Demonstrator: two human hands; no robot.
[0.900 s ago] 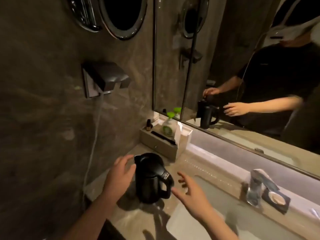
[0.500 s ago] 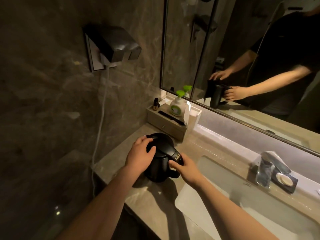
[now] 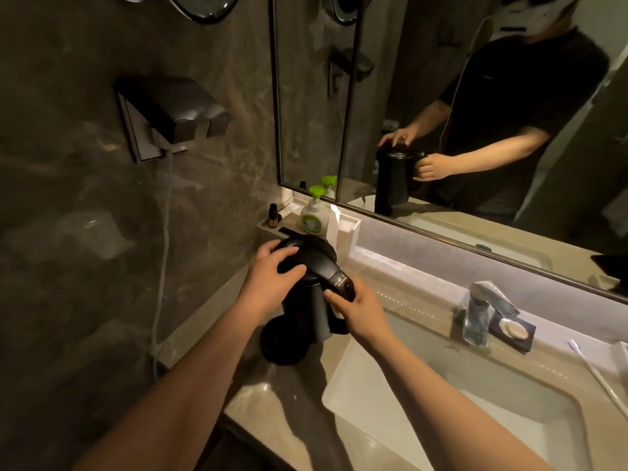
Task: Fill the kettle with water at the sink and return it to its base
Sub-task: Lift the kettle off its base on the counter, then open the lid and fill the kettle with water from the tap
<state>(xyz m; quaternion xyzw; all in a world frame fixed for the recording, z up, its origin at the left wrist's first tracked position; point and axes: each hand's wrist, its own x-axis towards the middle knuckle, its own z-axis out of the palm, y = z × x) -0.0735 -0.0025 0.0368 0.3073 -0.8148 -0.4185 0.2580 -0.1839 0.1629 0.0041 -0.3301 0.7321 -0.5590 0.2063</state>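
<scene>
A: Right hand (image 3: 360, 309) now clenched round the handle; left hand (image 3: 272, 283) spread on the lid. A moment ago both hovered.

B: Kettle (image 3: 307, 294) lifted clear of its base (image 3: 282, 348), beside the sink (image 3: 475, 402). Filling not begun.

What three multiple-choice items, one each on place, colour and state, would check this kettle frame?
1. Where is the faucet relative to the kettle?
A. To its right, behind the sink basin
B. To its left, by the wall
C. Directly in front of it

2. What colour is the pump top of the soap bottle?
A. Red
B. Green
C. Blue

3. How is the kettle held?
A. Untouched on the counter
B. One hand only, by the spout
C. Both hands, lid and handle

Answers:
1. A, the faucet stands at the far edge of the sink, right of the kettle.
2. B, the pump is bright green.
3. C, the left hand lies on the lid and the right hand grips the handle.
</scene>
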